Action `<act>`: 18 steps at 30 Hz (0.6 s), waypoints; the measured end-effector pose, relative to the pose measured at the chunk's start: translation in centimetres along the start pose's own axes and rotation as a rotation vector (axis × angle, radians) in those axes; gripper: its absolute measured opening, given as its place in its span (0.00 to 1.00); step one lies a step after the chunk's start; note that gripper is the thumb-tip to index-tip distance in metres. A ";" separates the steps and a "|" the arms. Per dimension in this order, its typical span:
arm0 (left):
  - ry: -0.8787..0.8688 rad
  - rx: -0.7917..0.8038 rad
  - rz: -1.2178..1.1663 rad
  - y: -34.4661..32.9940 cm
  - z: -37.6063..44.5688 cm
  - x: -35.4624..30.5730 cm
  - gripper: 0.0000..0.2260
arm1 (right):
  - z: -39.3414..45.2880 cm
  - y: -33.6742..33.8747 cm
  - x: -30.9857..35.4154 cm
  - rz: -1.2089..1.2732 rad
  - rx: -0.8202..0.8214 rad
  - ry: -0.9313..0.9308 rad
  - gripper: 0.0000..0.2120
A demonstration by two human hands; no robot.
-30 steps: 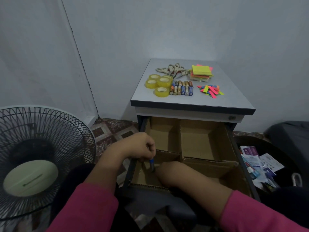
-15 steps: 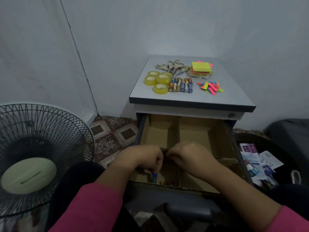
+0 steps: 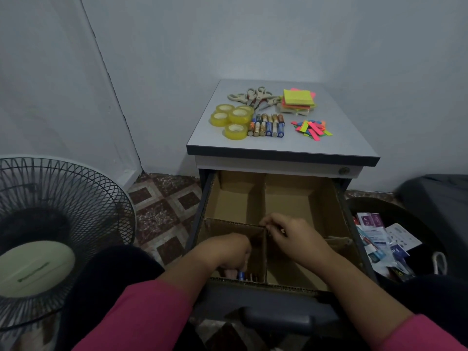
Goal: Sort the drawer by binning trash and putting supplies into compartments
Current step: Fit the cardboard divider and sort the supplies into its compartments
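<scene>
The open drawer [image 3: 200, 219] holds a cardboard divider [image 3: 264, 196] that splits it into compartments. My left hand [image 3: 228, 252] reaches down into the near-left compartment and holds a blue battery [image 3: 240, 275] by its end. Beside it a few more batteries lie on the compartment floor, half hidden. My right hand [image 3: 291, 231] pinches the divider's cross joint at the middle of the drawer. On the cabinet top [image 3: 354, 143] lie tape rolls [image 3: 231, 117], batteries [image 3: 268, 125], scissors [image 3: 253, 96], sticky notes [image 3: 298, 101] and coloured tabs [image 3: 312, 129].
A black bin [image 3: 354, 203] with paper wrappers [image 3: 379, 239] stands right of the drawer. A floor fan [image 3: 58, 231] stands at the left. The drawer's front handle [image 3: 276, 321] is near my lap. Patterned floor tiles [image 3: 164, 206] show between fan and cabinet.
My right hand moved from the near compartment up to the divider's cross joint. My left hand sank lower into the near-left compartment with the blue battery.
</scene>
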State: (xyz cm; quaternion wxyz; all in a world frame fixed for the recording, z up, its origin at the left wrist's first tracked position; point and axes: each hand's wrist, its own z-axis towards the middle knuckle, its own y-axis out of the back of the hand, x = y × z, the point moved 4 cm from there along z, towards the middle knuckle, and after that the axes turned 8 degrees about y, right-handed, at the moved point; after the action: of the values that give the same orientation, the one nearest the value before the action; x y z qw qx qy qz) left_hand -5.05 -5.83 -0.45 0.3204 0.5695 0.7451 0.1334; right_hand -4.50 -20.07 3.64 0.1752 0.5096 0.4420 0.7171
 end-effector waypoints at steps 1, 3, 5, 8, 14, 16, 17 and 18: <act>-0.004 0.001 -0.002 -0.1 0.2 -0.1 0.08 | 0.0 0.0 0.0 0.009 -0.002 0.001 0.10; -0.013 0.009 -0.011 -0.2 0.5 -0.2 0.09 | 0.0 0.0 -0.1 0.025 -0.002 0.000 0.10; -0.031 0.012 -0.024 -0.1 0.8 0.0 0.09 | 0.0 -0.1 -0.2 0.041 0.002 -0.001 0.10; -0.034 0.040 -0.007 0.0 1.1 0.3 0.07 | 0.0 -0.2 -0.4 0.062 0.005 -0.006 0.09; -0.052 0.074 0.025 -0.2 0.8 0.1 0.19 | 0.3 -0.4 -0.6 0.066 -0.005 0.005 0.09; -0.049 0.098 0.020 -0.1 0.8 0.1 0.20 | 0.4 -0.4 -0.8 0.063 0.003 0.003 0.09; -0.047 0.108 0.024 -0.2 0.8 0.0 0.21 | 0.4 -0.4 -0.8 0.063 0.006 0.001 0.09; -0.045 0.117 0.027 -0.2 0.9 0.1 0.23 | 0.5 -0.5 -0.9 0.063 0.010 -0.001 0.09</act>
State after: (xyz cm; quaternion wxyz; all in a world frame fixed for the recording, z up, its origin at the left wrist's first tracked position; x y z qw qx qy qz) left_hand -4.65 -5.98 -1.23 0.3013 0.6002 0.7364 0.0811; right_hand -3.83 -20.21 2.82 0.1501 0.5245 0.4290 0.7199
